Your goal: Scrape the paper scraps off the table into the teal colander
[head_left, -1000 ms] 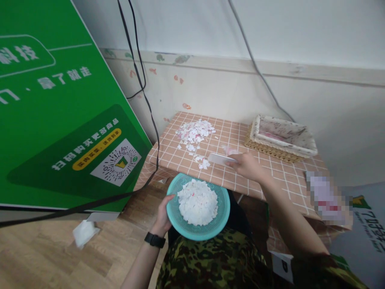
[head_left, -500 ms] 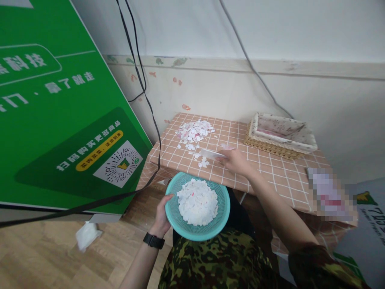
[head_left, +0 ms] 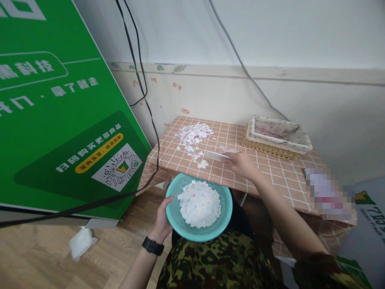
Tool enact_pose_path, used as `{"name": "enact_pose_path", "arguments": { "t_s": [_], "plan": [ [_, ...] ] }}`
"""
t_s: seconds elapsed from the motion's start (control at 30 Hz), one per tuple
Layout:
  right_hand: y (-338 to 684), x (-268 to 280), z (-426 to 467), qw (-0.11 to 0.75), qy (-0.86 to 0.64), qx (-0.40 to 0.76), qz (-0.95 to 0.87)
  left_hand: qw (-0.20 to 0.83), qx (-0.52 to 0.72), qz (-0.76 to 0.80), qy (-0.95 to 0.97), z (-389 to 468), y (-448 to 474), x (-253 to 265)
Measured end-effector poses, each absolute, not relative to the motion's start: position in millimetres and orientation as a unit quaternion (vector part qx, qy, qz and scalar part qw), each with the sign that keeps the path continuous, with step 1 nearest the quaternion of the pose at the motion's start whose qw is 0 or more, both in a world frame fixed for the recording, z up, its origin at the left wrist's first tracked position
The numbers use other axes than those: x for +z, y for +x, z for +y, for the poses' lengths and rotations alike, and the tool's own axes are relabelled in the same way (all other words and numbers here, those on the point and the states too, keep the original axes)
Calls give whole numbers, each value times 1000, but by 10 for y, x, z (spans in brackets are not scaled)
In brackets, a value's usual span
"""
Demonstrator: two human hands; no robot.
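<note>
My left hand (head_left: 164, 218) grips the left rim of a round teal plastic strainer basket (head_left: 224, 214), held in front of my body just below the table edge. Inside it lies a heap of white paper scraps (head_left: 200, 204). Over the table, my right hand (head_left: 240, 163) is closed on a flat white strip (head_left: 214, 155) that looks like a card or scraper and points left. Near its tip sit a few loose paper pieces (head_left: 202, 164). Farther back rests a bigger pile of white and pinkish scraps (head_left: 195, 131). My right fingertips are partly hidden.
A brown checked cloth covers the table (head_left: 270, 176). At the back right stands a lined wicker basket (head_left: 276, 138). A blurred flat item (head_left: 326, 194) lies at the right edge. On the left are a green cabinet (head_left: 75, 120) and a dark hanging strap (head_left: 152, 120).
The white strip in my right hand has shifted slightly right, away from the loose scraps. My left hand still holds the strainer basket almost in the same place; the view has moved a little.
</note>
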State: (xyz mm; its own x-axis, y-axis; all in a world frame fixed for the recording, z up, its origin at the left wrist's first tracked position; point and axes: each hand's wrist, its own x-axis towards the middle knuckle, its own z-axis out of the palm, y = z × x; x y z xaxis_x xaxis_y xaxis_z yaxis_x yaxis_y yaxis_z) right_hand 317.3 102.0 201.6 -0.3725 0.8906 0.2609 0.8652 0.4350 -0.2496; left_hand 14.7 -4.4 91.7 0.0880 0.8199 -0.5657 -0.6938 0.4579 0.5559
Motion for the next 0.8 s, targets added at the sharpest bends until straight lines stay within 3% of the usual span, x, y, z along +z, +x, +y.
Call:
{"name": "enact_pose_path", "arguments": {
  "t_s": [0.23,0.4,0.6,0.8],
  "plan": [
    [3081,1959,779,169,-543,6,-823,757,500,413,81,-133,129,938],
    [3073,1942,723,217,-565,-5,-796,773,494,388,90,-144,83,930],
    [3017,1927,629,240,-524,64,-815,753,508,412,79,-122,55,887],
    [3070,1855,712,282,-576,38,-766,748,511,413,98,-124,4,784]
  ]
}}
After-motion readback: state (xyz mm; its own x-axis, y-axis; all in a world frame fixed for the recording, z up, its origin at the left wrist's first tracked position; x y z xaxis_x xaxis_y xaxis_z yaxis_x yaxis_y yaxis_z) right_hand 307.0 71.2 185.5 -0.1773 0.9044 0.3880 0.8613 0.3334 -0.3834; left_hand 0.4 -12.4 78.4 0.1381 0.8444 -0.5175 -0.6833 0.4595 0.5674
